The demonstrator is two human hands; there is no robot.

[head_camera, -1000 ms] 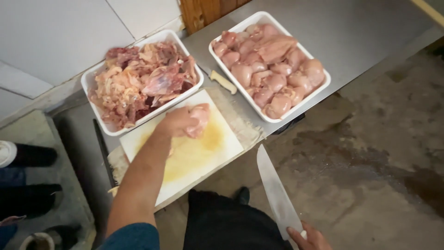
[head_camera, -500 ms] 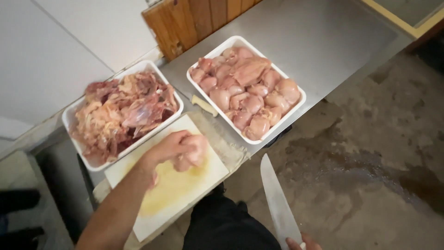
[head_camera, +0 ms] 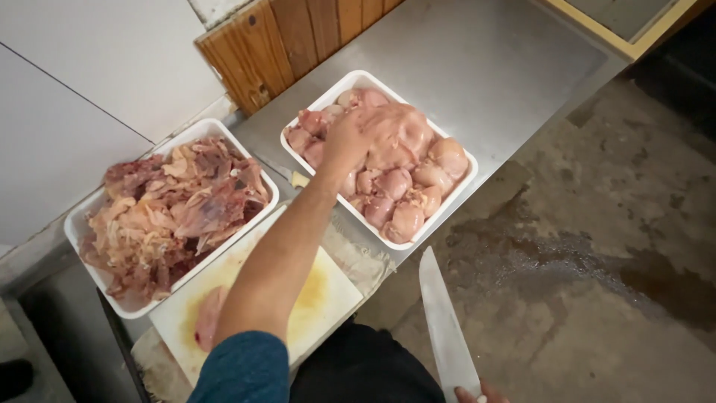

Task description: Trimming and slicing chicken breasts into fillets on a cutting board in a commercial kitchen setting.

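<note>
My left hand (head_camera: pixel 349 139) reaches over the right white tray (head_camera: pixel 359 76), which is full of pale pink chicken pieces (head_camera: pixel 406 195). Its fingers close around one blurred chicken piece (head_camera: pixel 399 128) at the top of the pile. My right hand (head_camera: pixel 481 392) shows only at the bottom edge, gripping a long knife (head_camera: pixel 444 328) whose blade points up and away over the floor. Below my forearm lies a white cutting board (head_camera: pixel 321 298), stained yellow, with one pink piece of meat (head_camera: pixel 207 328) on its near left part.
A second white tray (head_camera: pixel 200 127) at the left holds a heap of chicken carcasses and skin (head_camera: pixel 175 209). Both trays stand on a steel counter (head_camera: pixel 477 67) backed by a wooden panel (head_camera: pixel 298 37). A small scrap (head_camera: pixel 298 179) lies between them. The concrete floor (head_camera: pixel 597 261) is wet.
My left hand left the cutting board and moved up and right to the tray of chicken pieces. The knife stayed low at the right. The view shifted left.
</note>
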